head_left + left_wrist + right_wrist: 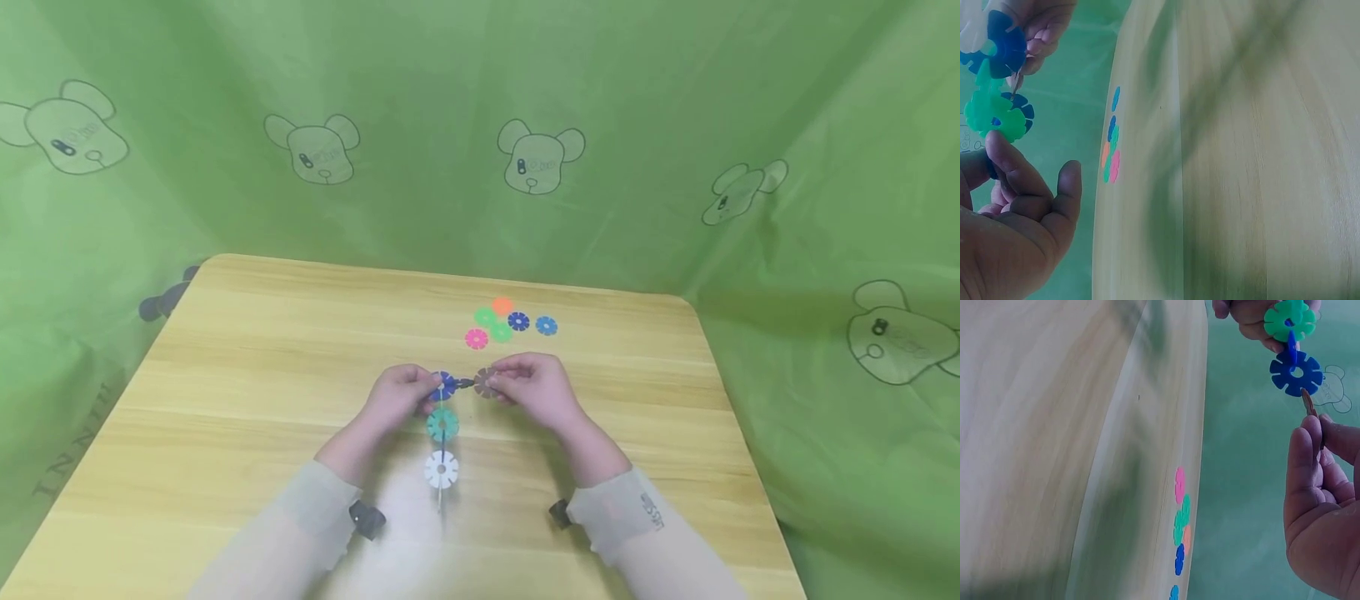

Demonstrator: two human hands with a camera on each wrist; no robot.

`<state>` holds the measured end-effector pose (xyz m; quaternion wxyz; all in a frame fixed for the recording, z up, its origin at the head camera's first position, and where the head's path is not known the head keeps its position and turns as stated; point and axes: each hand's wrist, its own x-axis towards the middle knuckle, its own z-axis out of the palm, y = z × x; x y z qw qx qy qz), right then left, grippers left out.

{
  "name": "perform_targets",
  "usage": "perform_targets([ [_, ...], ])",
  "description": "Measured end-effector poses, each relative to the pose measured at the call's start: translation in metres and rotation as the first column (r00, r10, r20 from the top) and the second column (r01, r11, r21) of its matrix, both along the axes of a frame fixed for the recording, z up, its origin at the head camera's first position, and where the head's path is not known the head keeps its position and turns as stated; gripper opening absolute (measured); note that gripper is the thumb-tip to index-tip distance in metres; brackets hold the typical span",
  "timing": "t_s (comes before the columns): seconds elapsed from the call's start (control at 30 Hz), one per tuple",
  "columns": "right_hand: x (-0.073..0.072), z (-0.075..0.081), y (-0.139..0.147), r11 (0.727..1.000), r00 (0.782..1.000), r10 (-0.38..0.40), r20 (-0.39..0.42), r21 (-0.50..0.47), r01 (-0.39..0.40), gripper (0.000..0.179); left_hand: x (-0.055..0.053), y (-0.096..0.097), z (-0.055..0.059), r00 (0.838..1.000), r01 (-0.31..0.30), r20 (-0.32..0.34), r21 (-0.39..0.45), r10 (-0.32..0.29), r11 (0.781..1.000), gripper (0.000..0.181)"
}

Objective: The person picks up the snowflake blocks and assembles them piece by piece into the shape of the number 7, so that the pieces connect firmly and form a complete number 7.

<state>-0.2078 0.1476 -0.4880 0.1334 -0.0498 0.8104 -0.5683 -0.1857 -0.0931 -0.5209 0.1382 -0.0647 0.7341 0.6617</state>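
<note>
A chain of notched plastic discs hangs between my two hands, above the table. With thumb and fingers my left hand [400,393] pinches a blue disc [446,386] at its edge. From there the chain runs toward me through a teal-green disc [442,425] to a white disc [441,469], with discs standing edge-on between them. My right hand [536,387] pinches a brown disc [483,382]. In the right wrist view the tip of this brown disc [1307,402] meets the rim of a dark blue disc [1279,381] belonging to the chain.
Loose discs lie flat beyond the hands: pink [476,339], orange [502,306], two light green [485,317], dark blue [518,322] and lighter blue [547,326]. Under everything is a wood-grain table [262,350]. Green curtain [427,67] printed with bear heads surrounds it.
</note>
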Motion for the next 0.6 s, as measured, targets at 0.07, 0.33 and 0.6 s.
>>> perform_targets([
  [0.07,0.001,0.0,-0.001,1.0,1.0,-0.004,0.0,-0.005,0.004,0.025,0.0,0.0,0.001,1.0,-0.002,-0.002,0.004,0.002,1.0,0.017],
  [0.33,0.003,0.002,-0.007,0.999,1.0,-0.017,0.004,-0.051,0.017,0.024,0.001,0.0,0.003,1.0,0.01,-0.013,-0.011,-0.01,1.0,0.018],
  [0.6,0.006,-0.001,-0.011,0.996,0.999,-0.043,0.021,-0.083,0.045,0.023,0.003,0.002,0.004,0.997,-0.024,-0.067,-0.016,0.023,1.0,0.014],
])
